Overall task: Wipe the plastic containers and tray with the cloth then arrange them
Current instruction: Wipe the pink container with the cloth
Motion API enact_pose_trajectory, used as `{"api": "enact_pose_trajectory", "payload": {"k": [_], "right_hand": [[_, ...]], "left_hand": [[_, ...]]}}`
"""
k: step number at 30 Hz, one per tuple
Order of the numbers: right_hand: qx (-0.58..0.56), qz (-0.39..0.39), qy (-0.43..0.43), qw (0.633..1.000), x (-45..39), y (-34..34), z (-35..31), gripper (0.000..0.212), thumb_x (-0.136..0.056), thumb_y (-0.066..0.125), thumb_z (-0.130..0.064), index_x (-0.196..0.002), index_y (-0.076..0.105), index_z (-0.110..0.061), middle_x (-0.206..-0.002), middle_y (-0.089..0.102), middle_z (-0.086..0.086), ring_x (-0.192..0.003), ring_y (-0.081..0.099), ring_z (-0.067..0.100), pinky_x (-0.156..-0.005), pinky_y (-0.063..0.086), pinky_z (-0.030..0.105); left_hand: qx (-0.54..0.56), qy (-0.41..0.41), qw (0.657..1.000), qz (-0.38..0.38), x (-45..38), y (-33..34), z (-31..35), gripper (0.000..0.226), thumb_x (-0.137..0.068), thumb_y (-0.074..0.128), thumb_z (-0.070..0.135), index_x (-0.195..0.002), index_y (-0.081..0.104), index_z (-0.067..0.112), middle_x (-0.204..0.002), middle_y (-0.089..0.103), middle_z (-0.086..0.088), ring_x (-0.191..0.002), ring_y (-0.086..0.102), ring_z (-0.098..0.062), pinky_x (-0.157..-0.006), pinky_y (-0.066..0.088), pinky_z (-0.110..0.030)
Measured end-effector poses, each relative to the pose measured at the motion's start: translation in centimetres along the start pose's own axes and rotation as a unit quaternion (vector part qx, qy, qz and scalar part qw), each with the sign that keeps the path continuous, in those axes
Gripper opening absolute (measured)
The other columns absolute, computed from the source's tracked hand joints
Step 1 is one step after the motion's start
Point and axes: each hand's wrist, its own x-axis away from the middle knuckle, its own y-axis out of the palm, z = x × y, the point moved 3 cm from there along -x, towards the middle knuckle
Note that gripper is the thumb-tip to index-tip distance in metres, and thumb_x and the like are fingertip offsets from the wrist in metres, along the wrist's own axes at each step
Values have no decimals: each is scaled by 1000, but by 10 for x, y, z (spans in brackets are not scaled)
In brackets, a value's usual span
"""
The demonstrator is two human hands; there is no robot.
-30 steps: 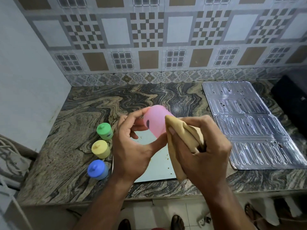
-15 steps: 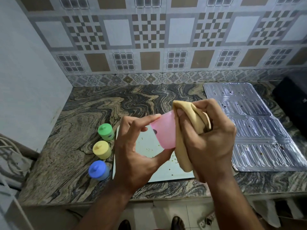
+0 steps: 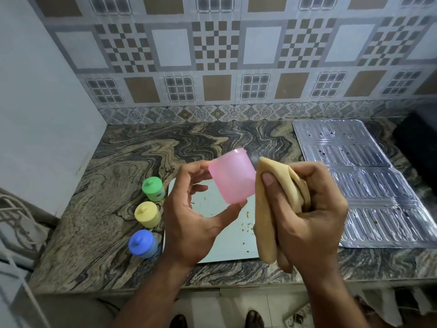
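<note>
- Above the counter's front edge, the left hand [image 3: 189,218] holds a pink cup [image 3: 233,177] in the air, thumb under its lower end and fingers curled round its far side.
- That cup is tilted, its rimmed end pointing up and away from the person.
- Just to the right of it, the right hand [image 3: 307,209] is clenched round a bunched tan cloth [image 3: 267,209], thumb pressing the fabric from the front.
- One fold of the cloth touches the cup's right side; a longer tail hangs down below the fist.
- Under both hands a pale flat tray [image 3: 208,233] lies on the counter, with small crumbs scattered over the part showing between the wrists.
- Left of the left hand, three lidded tubs stand in a row along the tray's left edge: a green tub [image 3: 153,188] farthest from the person, a yellow tub [image 3: 147,214] in the middle, and a blue tub [image 3: 142,243] nearest.
- Right of the right hand, a ribbed foil sheet [image 3: 378,185] lies flat, dotted with dark specks.
- Everything rests on a marble counter [image 3: 94,221] with swirling veins.
- Beyond the hands rises a patterned tile wall [image 3: 217,55].
- Below the counter edge, the person's feet [image 3: 254,319] show on the floor.
</note>
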Motion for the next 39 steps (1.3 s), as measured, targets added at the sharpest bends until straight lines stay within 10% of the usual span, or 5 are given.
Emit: {"api": "enact_pose_trajectory", "payload": {"k": [8, 18, 28, 34, 39], "right_hand": [[30, 5, 36, 999, -18, -2, 1, 16, -90, 81, -26, -91, 68, -17, -75, 71, -4, -63, 65, 18, -57, 54, 41], [12, 26, 66, 997, -1, 7, 1, 19, -88, 82, -26, -89, 64, -18, -75, 70, -6, -61, 62, 6, -57, 53, 29], [-60, -35, 92, 993, -5, 6, 3, 16, -90, 81, -18, -87, 66, -13, -74, 71, 4, -63, 61, 9, -57, 50, 26], [-148, -104, 188, 965, -5, 8, 14, 14, -85, 79, -23, -86, 68, -14, -77, 71, 7, -70, 60, 12, -61, 50, 26], [-184, -84, 220, 954, 11, 9, 21, 12, -85, 77, -21, -85, 68, -14, -75, 71, -2, -68, 61, 7, -62, 51, 21]], "left_hand": [[-20, 75, 997, -26, 3, 1, 13, 74, -69, 95, 28, -130, 54, 37, -135, 68, 10, -112, 69, -25, -87, 53, -48], [135, -55, 987, -74, 16, 13, 4, 72, -73, 91, 14, -130, 50, 26, -130, 67, -7, -117, 67, -32, -98, 54, -43], [322, -205, 918, -105, 11, 10, 2, 56, -63, 98, 46, -106, 65, 30, -100, 75, -5, -92, 68, -18, -77, 56, -28], [459, -298, 831, -102, 9, 17, 1, 89, -66, 96, 47, -138, 61, 7, -133, 69, -13, -118, 68, -26, -93, 59, -36], [535, -363, 760, -55, 4, 20, -8, 97, -61, 98, 45, -143, 62, 8, -130, 69, -16, -100, 76, -25, -85, 64, -33]]}}
